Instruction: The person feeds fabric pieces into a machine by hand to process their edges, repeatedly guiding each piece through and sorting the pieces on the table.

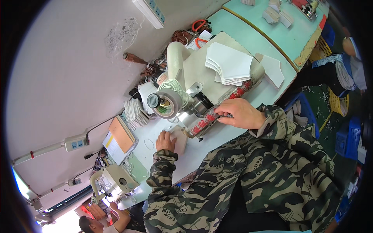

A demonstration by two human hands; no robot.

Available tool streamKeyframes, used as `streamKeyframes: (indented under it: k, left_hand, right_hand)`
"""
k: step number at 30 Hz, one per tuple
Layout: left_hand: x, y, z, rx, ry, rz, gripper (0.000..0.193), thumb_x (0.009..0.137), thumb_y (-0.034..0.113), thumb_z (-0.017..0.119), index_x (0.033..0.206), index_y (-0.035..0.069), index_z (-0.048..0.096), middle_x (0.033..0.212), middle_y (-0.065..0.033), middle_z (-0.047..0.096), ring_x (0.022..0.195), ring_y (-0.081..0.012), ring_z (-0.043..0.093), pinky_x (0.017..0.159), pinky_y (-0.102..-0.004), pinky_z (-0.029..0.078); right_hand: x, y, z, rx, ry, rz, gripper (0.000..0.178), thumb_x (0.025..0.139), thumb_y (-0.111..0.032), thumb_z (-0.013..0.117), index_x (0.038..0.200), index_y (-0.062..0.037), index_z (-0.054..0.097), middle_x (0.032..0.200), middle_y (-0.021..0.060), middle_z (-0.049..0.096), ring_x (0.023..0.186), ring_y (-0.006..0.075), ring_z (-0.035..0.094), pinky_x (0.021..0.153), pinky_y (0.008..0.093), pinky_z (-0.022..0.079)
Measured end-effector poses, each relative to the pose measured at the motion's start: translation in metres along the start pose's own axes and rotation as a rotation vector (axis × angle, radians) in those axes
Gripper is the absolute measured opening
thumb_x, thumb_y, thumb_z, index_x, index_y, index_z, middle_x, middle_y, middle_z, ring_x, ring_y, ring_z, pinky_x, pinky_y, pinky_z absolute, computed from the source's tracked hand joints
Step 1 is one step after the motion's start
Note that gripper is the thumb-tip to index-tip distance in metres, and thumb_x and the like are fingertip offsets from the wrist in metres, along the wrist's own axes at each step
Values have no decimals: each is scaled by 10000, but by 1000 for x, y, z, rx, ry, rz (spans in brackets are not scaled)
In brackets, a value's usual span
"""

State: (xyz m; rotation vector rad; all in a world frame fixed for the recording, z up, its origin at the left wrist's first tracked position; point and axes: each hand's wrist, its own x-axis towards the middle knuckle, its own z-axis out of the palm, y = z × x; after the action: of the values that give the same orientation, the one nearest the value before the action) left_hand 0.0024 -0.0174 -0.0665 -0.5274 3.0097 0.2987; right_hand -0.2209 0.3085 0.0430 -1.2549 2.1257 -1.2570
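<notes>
A cream-coloured bench machine with a round head and a coil of pale green cord stands in front of me. My left hand rests with its fingers apart on a pale flat piece beside the machine's lower end. Along the machine's front edge, marked with worn red paint, my right hand has its fingers pinched together. A small dark thing shows at those fingertips, too hidden to name. Behind that hand, a stack of white shaped pieces lies on the machine's flat top.
Another white piece lies at the table's right. Left of the machine are a pile of pale pieces and a clipboard. Orange-handled scissors lie by the wall. Blue crates stand at right; a co-worker sits lower left.
</notes>
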Motion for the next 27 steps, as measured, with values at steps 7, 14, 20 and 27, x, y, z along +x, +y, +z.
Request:
streamKeyframes:
  k: [7, 14, 20, 27]
  left_hand:
    - [30, 28, -103, -850, -609, -156, 256, 859, 218, 667, 1006, 8, 654, 765, -81, 620, 757, -154, 580, 722, -310, 476]
    - [81, 90, -105, -723, -685, 70, 308, 928, 251, 539, 991, -31, 642, 759, -134, 625, 721, -207, 589, 692, -342, 464]
    - [92, 134, -109, -545, -528, 13, 316, 896, 269, 581, 955, -30, 666, 798, -175, 636, 768, -263, 618, 713, -362, 463]
    - [92, 139, -103, -520, -496, -1, 328, 889, 272, 582, 928, -42, 667, 778, -191, 643, 732, -310, 623, 685, -397, 468]
  right_hand:
    - [0, -1, -8, 93, -2, 44, 220, 791, -160, 707, 945, -9, 663, 812, 112, 651, 717, 249, 645, 656, 347, 499]
    - [26, -16, 3, 56, -54, 27, 231, 790, -204, 690, 935, -26, 668, 811, 121, 645, 735, 266, 644, 674, 363, 492]
    - [54, 11, 7, -449, 5, -251, 386, 714, -262, 742, 1026, -54, 651, 822, 68, 594, 810, 264, 559, 748, 383, 446]
    - [72, 0, -2, -531, -231, -115, 387, 661, -247, 739, 987, -63, 641, 879, 81, 615, 890, 286, 564, 761, 408, 448]
